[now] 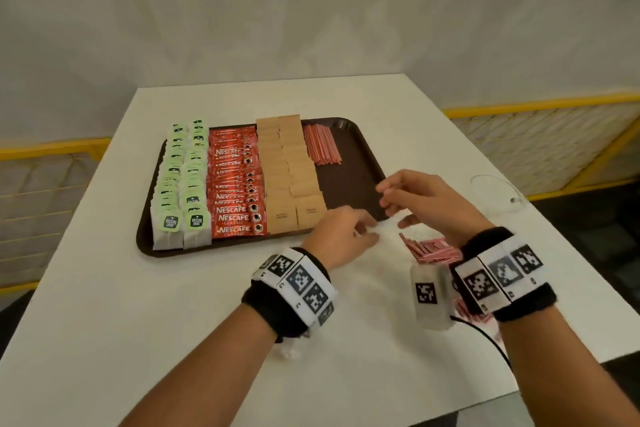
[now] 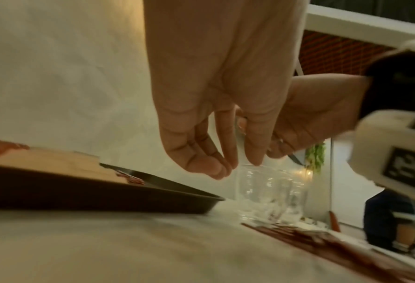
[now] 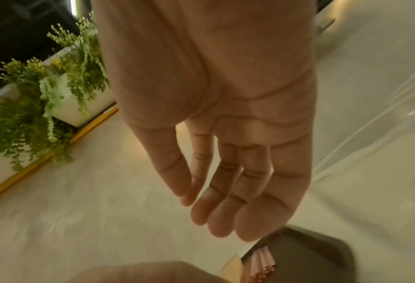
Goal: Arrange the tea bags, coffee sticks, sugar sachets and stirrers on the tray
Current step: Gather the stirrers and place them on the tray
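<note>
A brown tray [image 1: 353, 184] holds rows of green-tagged tea bags [image 1: 180, 184], red coffee sticks [image 1: 235, 184], brown sugar sachets [image 1: 291, 177] and a bundle of red stirrers [image 1: 322, 146]. Its front right part is bare. More red stirrers [image 1: 429, 250] lie loose on the white table beneath my right wrist. My left hand [image 1: 363, 229] hovers at the tray's front right corner and pinches a crumpled clear plastic wrapper [image 1: 386, 224]. My right hand [image 1: 391, 206] hovers just right of it, fingers loosely spread, thumb near the wrapper's other end. The left wrist view shows the wrapper [image 2: 269, 191] hanging under my left hand [image 2: 225, 170].
A clear glass-like object [image 1: 495, 191] sits near the table's right edge. A black cable [image 1: 485, 333] trails off the front right. Yellow mesh railings flank the table. A planter with green foliage [image 3: 56, 95] stands beyond the table.
</note>
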`<state>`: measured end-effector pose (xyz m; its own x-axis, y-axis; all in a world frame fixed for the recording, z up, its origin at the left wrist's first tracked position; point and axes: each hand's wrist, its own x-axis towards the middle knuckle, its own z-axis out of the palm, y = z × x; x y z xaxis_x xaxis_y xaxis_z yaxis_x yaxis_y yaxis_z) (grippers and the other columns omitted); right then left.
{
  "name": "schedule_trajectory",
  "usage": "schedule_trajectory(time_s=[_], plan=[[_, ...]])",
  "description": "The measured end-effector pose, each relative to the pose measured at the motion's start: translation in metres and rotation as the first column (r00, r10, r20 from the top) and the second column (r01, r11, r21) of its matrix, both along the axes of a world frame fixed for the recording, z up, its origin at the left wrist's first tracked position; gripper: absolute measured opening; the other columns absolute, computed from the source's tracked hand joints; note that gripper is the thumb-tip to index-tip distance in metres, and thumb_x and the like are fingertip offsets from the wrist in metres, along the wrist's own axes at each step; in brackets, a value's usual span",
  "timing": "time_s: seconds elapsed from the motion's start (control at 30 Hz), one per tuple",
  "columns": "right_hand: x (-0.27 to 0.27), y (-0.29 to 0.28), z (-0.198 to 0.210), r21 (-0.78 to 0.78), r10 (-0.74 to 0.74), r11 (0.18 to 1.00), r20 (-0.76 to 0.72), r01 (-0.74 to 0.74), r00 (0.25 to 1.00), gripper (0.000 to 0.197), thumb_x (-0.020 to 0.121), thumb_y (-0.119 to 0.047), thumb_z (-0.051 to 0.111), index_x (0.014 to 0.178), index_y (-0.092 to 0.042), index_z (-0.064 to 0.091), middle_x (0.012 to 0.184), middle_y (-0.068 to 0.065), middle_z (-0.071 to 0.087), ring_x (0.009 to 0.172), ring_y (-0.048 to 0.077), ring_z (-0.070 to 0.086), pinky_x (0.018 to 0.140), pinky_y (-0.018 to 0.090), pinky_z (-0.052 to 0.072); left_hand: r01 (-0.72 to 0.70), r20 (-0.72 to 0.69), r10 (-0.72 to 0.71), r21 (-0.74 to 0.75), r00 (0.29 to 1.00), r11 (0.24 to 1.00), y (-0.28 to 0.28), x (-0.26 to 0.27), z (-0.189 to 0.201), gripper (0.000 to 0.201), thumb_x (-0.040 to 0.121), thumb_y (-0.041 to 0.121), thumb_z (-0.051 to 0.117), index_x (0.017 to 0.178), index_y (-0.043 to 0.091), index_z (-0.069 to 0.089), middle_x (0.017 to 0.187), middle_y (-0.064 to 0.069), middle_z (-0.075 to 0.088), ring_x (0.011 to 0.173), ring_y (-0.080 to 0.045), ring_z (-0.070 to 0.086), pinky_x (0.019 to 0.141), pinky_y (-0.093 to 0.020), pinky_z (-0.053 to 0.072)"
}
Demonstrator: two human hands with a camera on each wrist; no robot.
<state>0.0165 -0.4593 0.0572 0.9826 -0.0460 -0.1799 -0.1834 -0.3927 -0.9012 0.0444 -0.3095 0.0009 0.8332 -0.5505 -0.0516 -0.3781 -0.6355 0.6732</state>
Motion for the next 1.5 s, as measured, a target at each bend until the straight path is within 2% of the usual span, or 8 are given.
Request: schedule_trajectory(time_s=[0.13,0.3,0.57,0.83,1.07,1.17,1.33,1.5], plan=[[-0.053,-0.037,-0.021,-0.163,-0.027,0.986,-0.027,0.023,0.999,0.010,0.091,-0.018,0.056,0.096,-0.020,0.064,0.092,0.002,0.066,0.083,0.013,0.062,0.072,0.025,0.050,0.059,-0.071,-0.059,0.002,0.996,0.998,-0.028,-0.017,-0.004,0.038,0.088,0.032,0.061,0.123,0.016,0.058,0.109,-0.003,0.058,0.089,-0.012,0.053,0.076,-0.020,0.039],[-0.089,-0.090,-0.033,-0.537,0.068,0.837,-0.089,-0.105,0.994,0.031,0.083,-0.009,0.061,0.097,-0.035,0.054,0.100,-0.013,0.051,0.096,0.006,0.050,0.076,0.009,0.038,0.138,-0.125,-0.128,0.072,0.984,0.988,-0.064,-0.032,-0.011,0.051,0.085,0.037,0.064,0.130,0.018,0.050,0.121,-0.006,0.043,0.116,-0.021,0.044,0.099,-0.031,0.039],[-0.093,-0.130,-0.047,-0.646,0.176,0.656,-0.374,-0.392,0.911,0.110,0.060,-0.028,0.084,0.143,-0.042,0.014,0.149,-0.008,0.009,0.136,0.019,0.010,0.112,0.045,0.027,0.221,-0.017,-0.224,0.244,0.974,0.944,-0.108,-0.049,-0.012,0.087,0.077,0.051,0.067,0.145,0.019,0.024,0.139,-0.003,0.028,0.129,-0.020,0.024,0.107,-0.039,0.029],[-0.073,-0.135,-0.059,-0.611,0.267,0.686,-0.293,-0.394,0.918,0.086,0.076,-0.013,0.067,0.145,-0.032,0.020,0.141,0.005,0.029,0.129,0.026,0.032,0.109,0.037,0.033,0.212,-0.030,-0.220,0.422,0.975,0.881,-0.124,-0.056,-0.018,0.084,0.077,0.050,0.066,0.141,0.016,0.024,0.136,-0.005,0.030,0.127,-0.025,0.027,0.103,-0.039,0.031],[-0.066,-0.136,-0.053,-0.621,0.370,0.676,-0.180,-0.397,0.911,0.081,0.076,-0.012,0.065,0.144,-0.031,0.024,0.136,0.003,0.029,0.129,0.021,0.023,0.109,0.034,0.030,0.196,-0.071,-0.185,0.451,0.980,0.871,-0.124,-0.051,-0.016,0.050,0.088,0.028,0.055,0.132,0.011,0.041,0.126,-0.012,0.036,0.119,-0.029,0.038,0.100,-0.038,0.037],[-0.063,-0.136,-0.051,-0.629,0.462,0.590,-0.252,-0.506,0.851,0.092,0.073,-0.018,0.071,0.146,-0.031,0.017,0.144,0.001,0.021,0.135,0.021,0.015,0.113,0.040,0.027,0.202,-0.044,-0.208,0.491,0.977,0.847,-0.123,-0.052,-0.019,0.046,0.092,0.017,0.047,0.135,0.006,0.035,0.130,-0.015,0.036,0.119,-0.032,0.040,0.100,-0.039,0.037],[-0.060,-0.131,-0.058,-0.764,0.566,0.297,-0.343,-0.573,0.750,0.102,0.074,-0.020,0.072,0.149,-0.018,0.004,0.153,0.002,0.008,0.140,0.023,0.006,0.116,0.034,0.014,0.196,-0.004,-0.230,0.535,0.973,0.822,-0.123,-0.055,-0.022,0.046,0.095,0.017,0.042,0.138,0.006,0.029,0.135,-0.015,0.034,0.119,-0.031,0.041,0.098,-0.036,0.036],[-0.047,-0.127,-0.062,-0.795,0.555,0.241,-0.358,-0.557,0.751,0.087,0.079,-0.025,0.068,0.147,-0.014,0.014,0.146,0.006,0.025,0.135,0.024,0.020,0.112,0.034,0.026,0.201,-0.108,-0.169,0.493,0.980,0.847,-0.121,-0.051,-0.018,0.040,0.096,0.023,0.038,0.133,0.007,0.035,0.130,-0.013,0.035,0.120,-0.030,0.040,0.100,-0.036,0.035]])
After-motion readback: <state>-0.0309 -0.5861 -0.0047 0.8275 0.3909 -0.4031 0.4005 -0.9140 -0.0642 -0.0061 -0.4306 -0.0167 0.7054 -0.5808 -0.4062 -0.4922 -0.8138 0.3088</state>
